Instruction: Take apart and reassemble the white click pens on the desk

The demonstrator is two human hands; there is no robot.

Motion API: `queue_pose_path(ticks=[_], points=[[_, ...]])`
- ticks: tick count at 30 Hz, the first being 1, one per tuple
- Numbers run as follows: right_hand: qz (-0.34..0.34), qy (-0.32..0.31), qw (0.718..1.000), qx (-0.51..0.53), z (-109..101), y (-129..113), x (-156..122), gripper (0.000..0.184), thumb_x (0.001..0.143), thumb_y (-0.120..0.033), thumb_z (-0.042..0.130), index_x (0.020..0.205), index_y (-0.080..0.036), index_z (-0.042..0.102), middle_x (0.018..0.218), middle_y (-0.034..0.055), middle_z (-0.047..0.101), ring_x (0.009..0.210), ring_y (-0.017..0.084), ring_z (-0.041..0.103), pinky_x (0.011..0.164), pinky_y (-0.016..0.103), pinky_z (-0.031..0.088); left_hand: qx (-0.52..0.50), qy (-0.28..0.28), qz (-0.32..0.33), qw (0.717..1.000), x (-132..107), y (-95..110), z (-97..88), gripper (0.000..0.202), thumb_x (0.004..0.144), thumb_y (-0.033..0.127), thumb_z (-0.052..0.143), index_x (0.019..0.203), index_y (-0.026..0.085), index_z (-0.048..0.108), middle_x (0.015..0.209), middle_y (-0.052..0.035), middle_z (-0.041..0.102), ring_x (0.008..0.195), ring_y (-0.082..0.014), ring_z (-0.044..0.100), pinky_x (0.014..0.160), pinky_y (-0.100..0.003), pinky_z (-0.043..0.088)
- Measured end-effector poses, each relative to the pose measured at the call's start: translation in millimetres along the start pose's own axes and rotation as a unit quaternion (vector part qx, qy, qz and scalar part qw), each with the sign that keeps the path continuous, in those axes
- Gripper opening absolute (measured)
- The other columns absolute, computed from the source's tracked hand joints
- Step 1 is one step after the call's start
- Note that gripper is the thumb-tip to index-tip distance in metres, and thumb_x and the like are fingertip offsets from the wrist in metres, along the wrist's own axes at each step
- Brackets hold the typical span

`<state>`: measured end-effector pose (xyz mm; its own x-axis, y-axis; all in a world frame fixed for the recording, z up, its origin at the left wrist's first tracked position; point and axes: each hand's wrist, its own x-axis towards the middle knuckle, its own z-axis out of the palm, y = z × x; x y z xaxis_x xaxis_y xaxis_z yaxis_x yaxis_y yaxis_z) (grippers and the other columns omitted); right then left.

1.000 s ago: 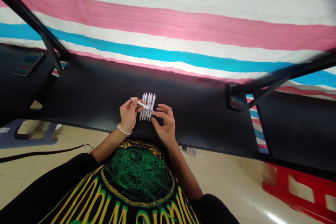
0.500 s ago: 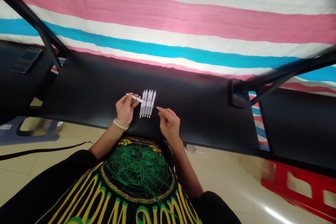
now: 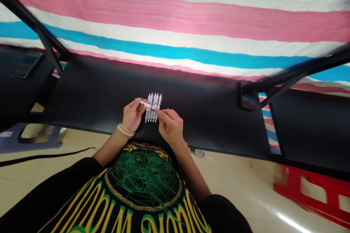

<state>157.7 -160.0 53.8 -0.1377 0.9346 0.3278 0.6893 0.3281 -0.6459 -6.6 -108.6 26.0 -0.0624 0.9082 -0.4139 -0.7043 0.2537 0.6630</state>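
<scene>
My left hand (image 3: 131, 114), with a beaded bracelet on its wrist, pinches a white pen barrel (image 3: 144, 104) that slants down to the right. Facing it, my right hand (image 3: 171, 123) pinches a thin dark pen refill (image 3: 153, 109) with a yellowish end. The refill's end meets the lower right end of the barrel; whether it is inside I cannot tell. Behind and below both pieces, several white-and-grey pens (image 3: 151, 116) lie side by side on the black table (image 3: 207, 116), clips up and silver tips toward me.
Black metal posts stand at the left (image 3: 35, 25) and right (image 3: 295, 69). A striped cloth (image 3: 175, 18) hangs along the far edge. A dark phone-like slab (image 3: 27, 64) lies far left. Below are a red stool (image 3: 308, 189), a grey-blue stool (image 3: 53, 136) and a plastic bottle (image 3: 199, 153).
My right hand has moved left with the refill, bringing it from a gap to the barrel's end. My left hand has shifted slightly right with the barrel. The row of pens stays put.
</scene>
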Motion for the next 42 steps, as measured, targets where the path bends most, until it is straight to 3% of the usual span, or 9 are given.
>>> queue_pose_path(ticks=[3, 9, 14, 21, 26, 31, 37, 40, 42], points=[[-0.019, -0.014, 0.999, -0.026, 0.8, -1.0, -0.1, 0.040, 0.095, -0.012, 0.049, 0.123, -0.029, 0.072, 0.096, 0.0071, 0.070, 0.085, 0.023, 0.059, 0.080, 0.037, 0.050, 0.029, 0.001, 0.038, 0.999, -1.8, -0.3, -0.3, 0.021, 0.085, 0.030, 0.076, 0.094, 0.012, 0.071, 0.094, -0.0104, 0.077, 0.094, -0.0191, 0.075, 0.083, -0.026, 0.061], [-0.026, 0.046, 0.998, -0.018, -7.3, 2.7, -4.5, 0.036, 0.096, -0.013, 0.050, 0.121, -0.028, 0.073, 0.091, 0.0056, 0.070, 0.080, 0.020, 0.059, 0.075, 0.034, 0.050, 0.012, 0.017, 0.050, 0.999, 2.1, 4.8, -4.7, 0.022, 0.084, 0.032, 0.077, 0.091, 0.012, 0.070, 0.094, -0.0099, 0.077, 0.090, -0.0173, 0.075, 0.087, -0.028, 0.060], [-0.045, 0.033, 0.998, -0.039, -1.0, 3.3, -4.4, 0.035, 0.095, -0.011, 0.051, 0.124, -0.023, 0.068, 0.092, 0.0066, 0.069, 0.081, 0.021, 0.059, 0.076, 0.035, 0.052, 0.058, -0.011, 0.067, 0.996, -7.1, -4.1, 3.7, 0.031, 0.080, 0.039, 0.080, 0.093, 0.012, 0.070, 0.091, -0.0099, 0.077, 0.087, -0.0197, 0.076, 0.083, -0.031, 0.061], [-0.007, 0.050, 0.996, 0.070, 5.1, -6.3, -5.6, 0.053, 0.095, -0.008, 0.047, 0.146, -0.023, 0.039, 0.131, 0.0164, 0.048, 0.096, 0.021, 0.062, 0.088, 0.040, 0.057, 0.099, -0.038, 0.072, 0.992, -14.5, -9.5, 11.7, 0.038, 0.078, 0.046, 0.080, 0.095, 0.013, 0.069, 0.093, -0.0107, 0.076, 0.085, -0.0203, 0.076, 0.077, -0.031, 0.062], [-0.023, 0.040, 0.995, 0.085, 6.8, 0.8, -8.7, 0.054, 0.094, -0.009, 0.048, 0.145, -0.025, 0.038, 0.107, 0.0085, 0.059, 0.095, 0.020, 0.063, 0.086, 0.038, 0.057, 0.093, -0.048, 0.062, 0.993, -11.8, -7.4, 6.6, 0.038, 0.078, 0.045, 0.080, 0.095, 0.012, 0.069, 0.092, -0.0107, 0.076, 0.081, -0.0192, 0.075, 0.075, -0.031, 0.061], [0.051, 0.062, 0.992, 0.096, 13.8, 3.8, -5.2, 0.036, 0.100, -0.021, 0.050, 0.136, -0.025, 0.046, 0.085, 0.0005, 0.063, 0.073, 0.016, 0.065, 0.074, 0.032, 0.057, 0.096, -0.023, 0.071, 0.993, -12.9, -15.8, 5.8, 0.038, 0.079, 0.045, 0.079, 0.096, 0.013, 0.069, 0.091, -0.0110, 0.076, 0.083, -0.0198, 0.075, 0.073, -0.030, 0.061], [0.026, 0.081, 0.989, 0.118, 5.9, 5.6, -5.7, 0.045, 0.091, -0.027, 0.067, 0.132, -0.022, 0.049, 0.116, 0.0104, 0.062, 0.089, 0.018, 0.067, 0.078, 0.034, 0.058, 0.076, -0.006, 0.084, 0.994, -12.0, -18.8, 9.2, 0.036, 0.079, 0.044, 0.080, 0.095, 0.013, 0.069, 0.089, -0.0102, 0.076, 0.084, -0.0205, 0.075, 0.079, -0.033, 0.061], [0.013, 0.045, 0.995, 0.090, 1.8, 7.4, -8.7, 0.019, 0.097, -0.022, 0.058, 0.115, -0.023, 0.060, 0.096, 0.0053, 0.066, 0.084, 0.018, 0.067, 0.078, 0.033, 0.058, 0.072, 0.000, 0.084, 0.994, -10.2, -17.9, 9.5, 0.036, 0.078, 0.043, 0.080, 0.095, 0.013, 0.069, 0.089, -0.0097, 0.076, 0.083, -0.0195, 0.075, 0.081, -0.033, 0.060], [0.041, 0.038, 0.994, 0.092, 2.2, 8.2, -9.8, 0.014, 0.100, -0.024, 0.053, 0.111, -0.023, 0.061, 0.084, 0.0026, 0.066, 0.074, 0.016, 0.067, 0.073, 0.032, 0.058, 0.074, 0.000, 0.083, 0.994, -9.3, -17.9, 9.7, 0.036, 0.079, 0.043, 0.080, 0.095, 0.013, 0.069, 0.089, -0.0098, 0.076, 0.083, -0.0196, 0.075, 0.078, -0.032, 0.060]])
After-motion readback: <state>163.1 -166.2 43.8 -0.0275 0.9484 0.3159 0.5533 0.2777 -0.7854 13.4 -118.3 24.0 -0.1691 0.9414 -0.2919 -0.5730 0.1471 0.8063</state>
